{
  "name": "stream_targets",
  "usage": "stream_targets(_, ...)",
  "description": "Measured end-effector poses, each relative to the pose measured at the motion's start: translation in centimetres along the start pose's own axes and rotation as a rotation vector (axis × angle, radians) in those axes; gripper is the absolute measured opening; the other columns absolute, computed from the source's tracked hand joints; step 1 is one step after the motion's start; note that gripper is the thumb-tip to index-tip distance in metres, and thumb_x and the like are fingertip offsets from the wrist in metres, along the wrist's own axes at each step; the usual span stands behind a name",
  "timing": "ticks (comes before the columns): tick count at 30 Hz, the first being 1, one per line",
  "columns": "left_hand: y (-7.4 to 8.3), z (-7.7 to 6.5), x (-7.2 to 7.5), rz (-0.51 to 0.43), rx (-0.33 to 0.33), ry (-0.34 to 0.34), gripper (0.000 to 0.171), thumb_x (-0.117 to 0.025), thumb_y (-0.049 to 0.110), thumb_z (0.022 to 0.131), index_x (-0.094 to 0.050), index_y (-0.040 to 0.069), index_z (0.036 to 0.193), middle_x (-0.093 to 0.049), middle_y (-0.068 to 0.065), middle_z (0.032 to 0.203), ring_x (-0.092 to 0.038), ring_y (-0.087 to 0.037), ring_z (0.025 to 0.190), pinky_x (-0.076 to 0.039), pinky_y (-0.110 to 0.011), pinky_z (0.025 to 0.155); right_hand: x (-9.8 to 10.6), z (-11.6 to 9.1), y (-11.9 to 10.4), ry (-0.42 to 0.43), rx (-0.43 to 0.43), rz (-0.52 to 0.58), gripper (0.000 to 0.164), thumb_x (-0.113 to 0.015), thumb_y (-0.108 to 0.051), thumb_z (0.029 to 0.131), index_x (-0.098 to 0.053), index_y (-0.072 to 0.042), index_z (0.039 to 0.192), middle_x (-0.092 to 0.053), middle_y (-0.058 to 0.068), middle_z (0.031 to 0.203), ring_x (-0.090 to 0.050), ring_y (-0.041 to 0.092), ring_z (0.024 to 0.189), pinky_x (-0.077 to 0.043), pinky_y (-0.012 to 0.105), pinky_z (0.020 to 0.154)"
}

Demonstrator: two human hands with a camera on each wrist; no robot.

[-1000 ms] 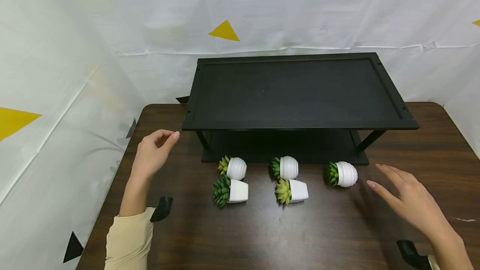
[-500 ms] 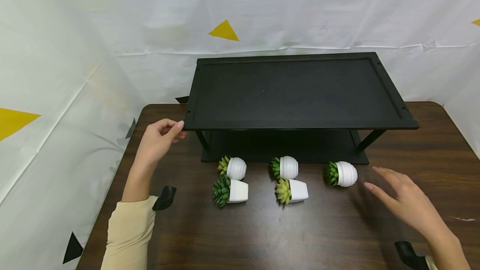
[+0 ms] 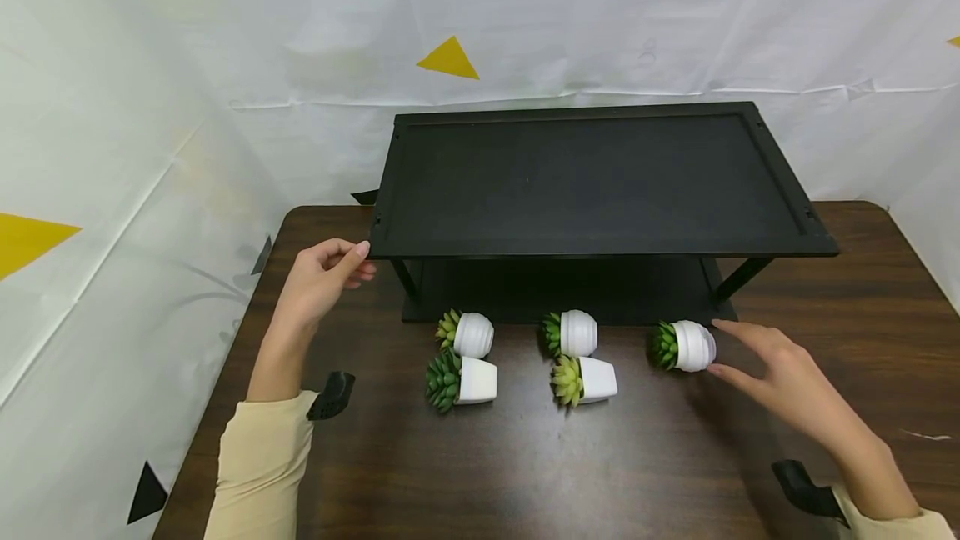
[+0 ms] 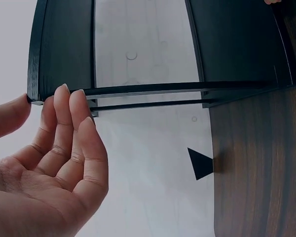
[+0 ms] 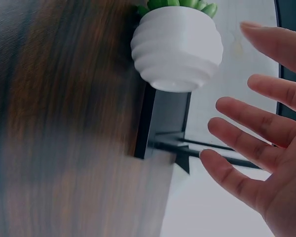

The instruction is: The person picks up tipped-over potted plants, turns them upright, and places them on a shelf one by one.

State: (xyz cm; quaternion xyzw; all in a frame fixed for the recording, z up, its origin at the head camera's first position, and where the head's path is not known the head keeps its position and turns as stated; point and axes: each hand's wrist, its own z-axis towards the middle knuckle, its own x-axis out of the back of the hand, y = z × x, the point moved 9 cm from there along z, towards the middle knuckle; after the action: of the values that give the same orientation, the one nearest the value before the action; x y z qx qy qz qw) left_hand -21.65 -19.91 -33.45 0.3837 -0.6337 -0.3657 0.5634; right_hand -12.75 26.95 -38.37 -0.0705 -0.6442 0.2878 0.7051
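At the front left corner of a black two-tier shelf, my left hand pinches the top board. The left wrist view shows the thumb on the board's edge and the fingertips against its underside. My right hand is spread beside the rightmost potted succulent, which lies on its side in a ribbed white pot. Thumb and forefinger are on either side of the pot's base in the head view. In the right wrist view the fingers are straight, with a gap to the pot.
Several more potted succulents lie on their sides before the shelf: a left pair with a ribbed pot and a smooth pot, and a middle pair with a ribbed pot and a smooth pot. A white curtain hangs behind the brown table.
My left hand has moved right and up onto the shelf's corner and taken hold of it. The right hand has moved left, closer to the rightmost pot. The plants have stayed put.
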Motion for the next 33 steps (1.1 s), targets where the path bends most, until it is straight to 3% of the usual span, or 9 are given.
stream_targets(6, -0.1, 0.0, -0.1, -0.011, 0.009, -0.011, 0.041, -0.051, 0.034, 0.094, -0.057, -0.006, 0.102, -0.065, -0.012, 0.088, -0.063, -0.017, 0.081, -0.048, -0.031, 0.077, -0.9, 1.3, -0.4, -0.025, 0.046, -0.011, 0.056, -0.080, -0.010, 0.067, -0.055, 0.003, 0.116, -0.055, 0.025, 0.107, -0.047, 0.043, 0.098, -0.038, 0.058, 0.073)
stream_targets(11, -0.2, 0.1, -0.3, -0.025, 0.012, -0.016, 0.039, -0.050, 0.034, 0.094, -0.057, -0.004, 0.102, -0.064, -0.013, 0.089, -0.063, -0.013, 0.079, -0.048, -0.032, 0.078, -1.9, 2.0, 0.1, -0.070, 0.023, -0.014, 0.058, -0.080, -0.010, 0.066, -0.053, 0.004, 0.116, -0.051, 0.029, 0.109, -0.043, 0.046, 0.099, -0.035, 0.061, 0.074)
stream_targets(21, -0.3, 0.0, -0.3, -0.033, 0.010, -0.022, 0.038, -0.049, 0.033, 0.095, -0.057, -0.003, 0.099, -0.064, -0.009, 0.087, -0.063, -0.022, 0.084, -0.048, -0.028, 0.075, -3.2, 2.3, 0.7, -0.150, -0.034, -0.003, 0.056, -0.079, -0.011, 0.068, -0.054, 0.005, 0.116, -0.048, 0.030, 0.111, -0.041, 0.046, 0.101, -0.036, 0.060, 0.074)
stream_targets(33, -0.3, 0.0, -0.4, -0.031, 0.010, -0.025, 0.039, -0.049, 0.033, 0.095, -0.057, -0.004, 0.100, -0.063, -0.010, 0.087, -0.063, -0.020, 0.083, -0.048, -0.026, 0.074, -3.5, 2.5, 0.8, -0.166, -0.037, -0.003, 0.059, -0.080, -0.011, 0.068, -0.052, 0.004, 0.118, -0.048, 0.030, 0.112, -0.042, 0.046, 0.100, -0.036, 0.060, 0.073)
